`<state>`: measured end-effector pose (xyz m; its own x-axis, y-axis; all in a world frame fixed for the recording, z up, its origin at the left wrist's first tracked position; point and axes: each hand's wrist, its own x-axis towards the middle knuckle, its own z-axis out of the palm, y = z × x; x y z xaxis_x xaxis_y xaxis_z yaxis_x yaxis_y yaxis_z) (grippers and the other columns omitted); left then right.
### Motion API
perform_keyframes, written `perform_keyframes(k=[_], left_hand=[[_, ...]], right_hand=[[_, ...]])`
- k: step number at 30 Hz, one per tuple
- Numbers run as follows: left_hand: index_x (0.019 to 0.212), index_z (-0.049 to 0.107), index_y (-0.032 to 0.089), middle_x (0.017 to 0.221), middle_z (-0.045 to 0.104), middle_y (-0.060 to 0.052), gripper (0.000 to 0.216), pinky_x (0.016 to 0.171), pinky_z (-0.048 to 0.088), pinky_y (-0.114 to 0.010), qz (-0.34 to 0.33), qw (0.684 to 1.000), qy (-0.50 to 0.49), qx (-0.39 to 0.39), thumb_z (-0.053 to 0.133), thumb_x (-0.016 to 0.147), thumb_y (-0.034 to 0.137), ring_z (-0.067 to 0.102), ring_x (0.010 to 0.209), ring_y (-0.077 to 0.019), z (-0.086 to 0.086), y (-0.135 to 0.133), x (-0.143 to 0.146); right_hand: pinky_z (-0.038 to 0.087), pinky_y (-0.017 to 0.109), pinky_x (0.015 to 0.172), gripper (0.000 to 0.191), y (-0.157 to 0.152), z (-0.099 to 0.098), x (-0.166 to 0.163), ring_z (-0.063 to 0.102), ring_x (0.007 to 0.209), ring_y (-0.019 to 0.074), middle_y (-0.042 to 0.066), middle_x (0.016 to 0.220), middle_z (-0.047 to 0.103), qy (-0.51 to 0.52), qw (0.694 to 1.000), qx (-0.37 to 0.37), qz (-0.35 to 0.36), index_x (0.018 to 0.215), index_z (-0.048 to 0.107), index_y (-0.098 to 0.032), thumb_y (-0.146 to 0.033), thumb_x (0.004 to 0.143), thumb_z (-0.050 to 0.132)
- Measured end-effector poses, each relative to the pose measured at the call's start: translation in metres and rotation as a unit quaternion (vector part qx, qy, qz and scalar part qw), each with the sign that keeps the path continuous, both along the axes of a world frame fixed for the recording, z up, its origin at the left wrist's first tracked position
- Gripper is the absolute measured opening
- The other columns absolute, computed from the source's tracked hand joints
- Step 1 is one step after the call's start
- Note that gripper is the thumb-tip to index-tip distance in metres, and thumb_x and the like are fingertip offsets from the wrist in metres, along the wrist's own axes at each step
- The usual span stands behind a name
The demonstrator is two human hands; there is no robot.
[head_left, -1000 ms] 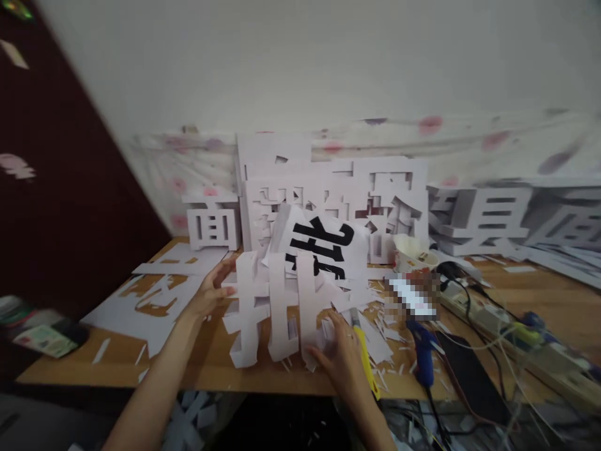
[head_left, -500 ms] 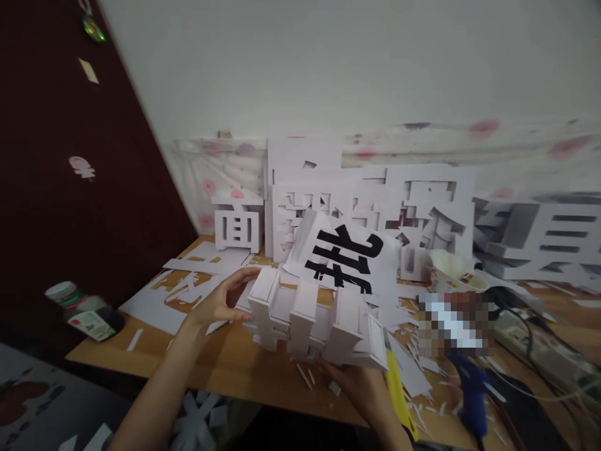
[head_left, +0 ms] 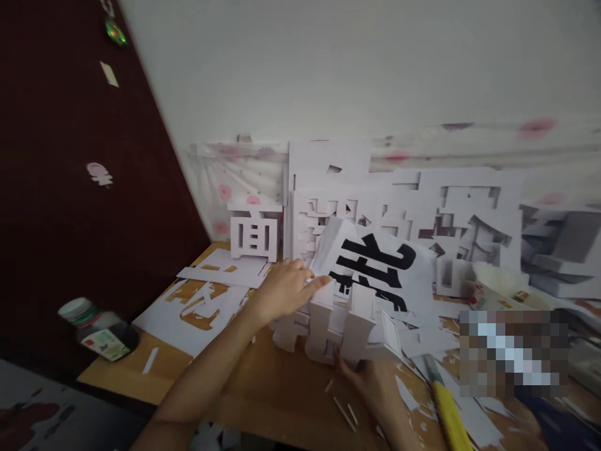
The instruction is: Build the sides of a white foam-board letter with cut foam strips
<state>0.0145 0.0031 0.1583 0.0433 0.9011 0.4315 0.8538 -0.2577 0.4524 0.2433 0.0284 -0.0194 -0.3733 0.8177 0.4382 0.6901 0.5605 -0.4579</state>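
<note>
A white three-dimensional character [head_left: 359, 316], built of thick board with deep side walls, is tilted above the wooden table between my hands. My left hand [head_left: 286, 288] lies over its upper left part, thumb stretched along the top and fingers bent behind it. My right hand [head_left: 369, 382] grips its lower edge from the near right side, with some fingers hidden beneath. Right behind the character leans a white sheet [head_left: 375, 257] with a bold black printed character. A yellow-handled cutter [head_left: 446, 407] lies to the right of my right hand.
Cut-out white boards [head_left: 347, 181] lean along the wall, with a small finished character [head_left: 254, 237] at their left. Cut sheets [head_left: 201, 307] and scraps cover the table's left side. A dark bottle [head_left: 101, 332] stands near the left edge. A bowl [head_left: 498, 288] sits at the right.
My left hand has moved from the character's left end onto its upper part. The character has turned and sits lower against the sheet. The view has swung left.
</note>
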Motion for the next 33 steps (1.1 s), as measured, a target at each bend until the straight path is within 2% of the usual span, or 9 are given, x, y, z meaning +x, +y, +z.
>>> perform_keyframes(k=[5, 8, 11, 16, 19, 22, 26, 29, 33], left_hand=[[0.075, 0.073, 0.023, 0.073, 0.061, -0.008, 0.053, 0.073, 0.042, -0.034, 0.005, 0.999, 0.043, 0.027, 0.042, 0.091, 0.064, 0.057, 0.074, -0.0252, -0.009, 0.009, 0.006], [0.07, 0.071, 0.024, 0.069, 0.059, -0.007, 0.051, 0.07, 0.042, -0.035, -0.001, 1.0, 0.014, 0.014, 0.047, 0.089, 0.064, 0.058, 0.072, -0.0262, -0.008, 0.02, 0.001], [0.06, 0.067, 0.024, 0.061, 0.056, -0.005, 0.048, 0.065, 0.04, -0.034, -0.007, 1.0, -0.016, -0.02, 0.056, 0.083, 0.065, 0.058, 0.065, -0.0254, -0.002, 0.044, -0.004], [0.052, 0.058, 0.025, 0.05, 0.054, -0.002, 0.046, 0.054, 0.035, -0.03, -0.077, 0.992, 0.027, -0.095, 0.06, 0.084, 0.059, 0.05, 0.046, -0.0197, 0.009, 0.08, -0.007], [0.053, 0.056, 0.025, 0.051, 0.057, -0.001, 0.045, 0.052, 0.034, -0.029, -0.079, 0.993, 0.042, -0.078, 0.06, 0.084, 0.057, 0.051, 0.046, -0.019, 0.009, 0.084, -0.006], [0.052, 0.054, 0.024, 0.052, 0.058, -0.003, 0.052, 0.055, 0.035, -0.028, -0.063, 0.991, 0.058, -0.104, 0.047, 0.09, 0.059, 0.054, 0.05, -0.0196, 0.009, 0.084, -0.004], [0.072, 0.066, 0.022, 0.068, 0.066, -0.005, 0.049, 0.059, 0.037, -0.027, -0.093, 0.982, 0.099, -0.129, 0.042, 0.09, 0.062, 0.058, 0.062, -0.0202, 0.015, 0.082, -0.001], [0.087, 0.068, 0.021, 0.076, 0.068, -0.006, 0.051, 0.062, 0.036, -0.027, -0.118, 0.972, 0.142, -0.143, 0.046, 0.086, 0.067, 0.059, 0.068, -0.0207, 0.02, 0.079, 0.0], [0.103, 0.066, 0.022, 0.081, 0.067, -0.005, 0.062, 0.064, 0.035, -0.028, -0.094, 0.961, 0.189, -0.176, 0.055, 0.074, 0.075, 0.059, 0.073, -0.0218, 0.024, 0.073, 0.0]], right_hand=[[0.048, 0.042, 0.064, 0.051, -0.002, -0.011, 0.002, 0.067, 0.064, 0.0323, 0.014, 0.062, 0.069, -0.103, 0.994, 0.024, -0.018, 0.067, 0.073, -0.019, -0.057, 0.089, 0.047], [0.047, 0.042, 0.072, 0.048, -0.005, -0.009, -0.001, 0.067, 0.071, 0.0319, 0.012, 0.062, 0.068, -0.122, 0.992, 0.015, -0.014, 0.068, 0.071, -0.02, -0.055, 0.091, 0.048], [0.046, 0.045, 0.079, 0.045, -0.001, -0.004, 0.002, 0.066, 0.079, 0.0332, 0.013, 0.067, 0.067, -0.119, 0.993, 0.012, -0.009, 0.069, 0.067, -0.02, -0.056, 0.091, 0.052], [0.049, 0.045, 0.075, 0.042, 0.01, -0.004, 0.021, 0.064, 0.088, 0.0354, 0.021, 0.099, 0.066, -0.065, 0.998, 0.002, -0.014, 0.096, 0.061, -0.014, -0.055, 0.09, 0.056], [0.051, 0.044, 0.076, 0.045, 0.013, -0.013, 0.032, 0.066, 0.089, 0.0334, 0.018, 0.102, 0.067, -0.027, 0.999, -0.024, 0.0, 0.112, 0.053, -0.013, -0.051, 0.089, 0.059], [0.05, 0.044, 0.086, 0.052, 0.018, -0.021, 0.037, 0.063, 0.104, 0.0324, 0.018, 0.113, 0.064, 0.004, 0.999, -0.041, 0.03, 0.122, 0.047, -0.014, -0.045, 0.085, 0.066], [0.047, 0.048, 0.092, 0.054, 0.024, -0.021, 0.037, 0.059, 0.109, 0.0336, 0.018, 0.116, 0.061, 0.04, 0.996, -0.055, 0.057, 0.123, 0.048, -0.015, -0.041, 0.081, 0.07], [0.047, 0.048, 0.091, 0.046, 0.025, -0.019, 0.037, 0.059, 0.107, 0.0335, 0.015, 0.112, 0.061, 0.062, 0.994, -0.064, 0.063, 0.116, 0.053, -0.019, -0.042, 0.08, 0.071], [0.048, 0.046, 0.087, 0.037, 0.023, -0.018, 0.037, 0.059, 0.101, 0.0323, 0.011, 0.104, 0.061, 0.09, 0.99, -0.082, 0.064, 0.106, 0.059, -0.022, -0.042, 0.078, 0.073]])
